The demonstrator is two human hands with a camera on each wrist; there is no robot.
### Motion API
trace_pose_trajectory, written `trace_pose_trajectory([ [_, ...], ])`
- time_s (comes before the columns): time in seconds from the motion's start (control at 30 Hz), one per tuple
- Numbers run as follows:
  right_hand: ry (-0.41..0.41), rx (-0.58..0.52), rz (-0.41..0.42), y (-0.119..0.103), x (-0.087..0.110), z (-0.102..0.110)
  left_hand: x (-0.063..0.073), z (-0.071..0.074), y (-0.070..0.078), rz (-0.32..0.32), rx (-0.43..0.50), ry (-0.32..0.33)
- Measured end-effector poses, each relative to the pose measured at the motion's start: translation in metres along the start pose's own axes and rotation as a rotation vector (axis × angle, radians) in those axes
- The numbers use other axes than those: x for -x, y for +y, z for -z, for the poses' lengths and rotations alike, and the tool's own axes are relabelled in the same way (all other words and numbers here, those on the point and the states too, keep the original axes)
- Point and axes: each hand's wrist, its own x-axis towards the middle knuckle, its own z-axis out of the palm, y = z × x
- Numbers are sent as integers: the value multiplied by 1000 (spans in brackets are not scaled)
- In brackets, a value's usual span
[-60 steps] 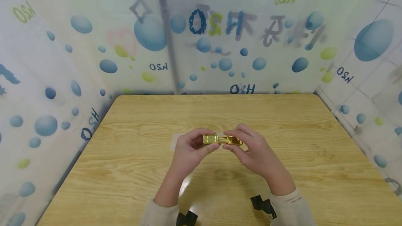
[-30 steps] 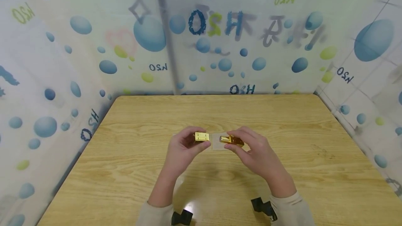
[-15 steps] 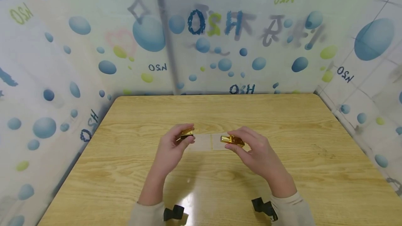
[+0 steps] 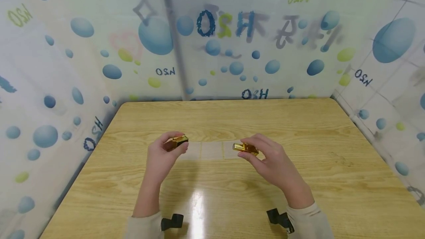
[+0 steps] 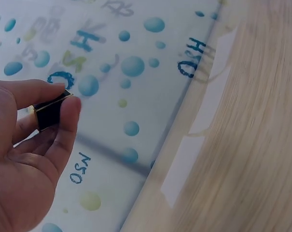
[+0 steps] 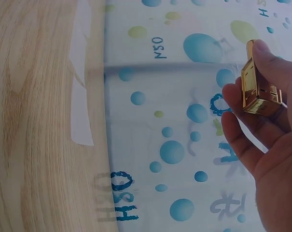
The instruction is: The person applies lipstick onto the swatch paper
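My left hand point(image 4: 158, 162) pinches a gold lipstick cap point(image 4: 180, 140) between thumb and fingers, above the left part of the table. Its dark open end faces right and toward me; in the left wrist view the cap point(image 5: 50, 113) shows mostly black. Well apart to the right, my right hand point(image 4: 270, 162) grips the gold lipstick point(image 4: 246, 148) by its square base. The bare round tube points left toward the cap. From the right wrist the lipstick point(image 6: 257, 92) shows shiny gold walls and a boxy bottom. Fingers partly cover both pieces.
A row of pale rectangles point(image 4: 211, 151) lies on the wooden table point(image 4: 229, 121) between and behind the hands. A patterned cloth point(image 4: 232, 65) with blue and green spots hangs behind the table and at its sides.
The cap has come off the lipstick. My left hand has carried it leftward and turned its open end into view, while the right hand has stayed nearly still with the lipstick.
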Motion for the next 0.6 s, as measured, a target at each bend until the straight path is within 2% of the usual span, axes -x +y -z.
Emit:
trace_pose_trajectory([
  [0.17, -9, 0, -9, -2, -1, 0, 0, 7, -2, -37, -51, 56],
  [0.27, -10, 0, -6, -1, -1, 0, 0, 10, -2, -60, -78, 64],
  [0.47, -18, -4, -4, -1, -2, 1, 0, 16, -3, -47, -83, 38],
  [0.6, -27, -12, -4, -1, -2, 1, -1, 18, -3, -14, -32, -11],
])
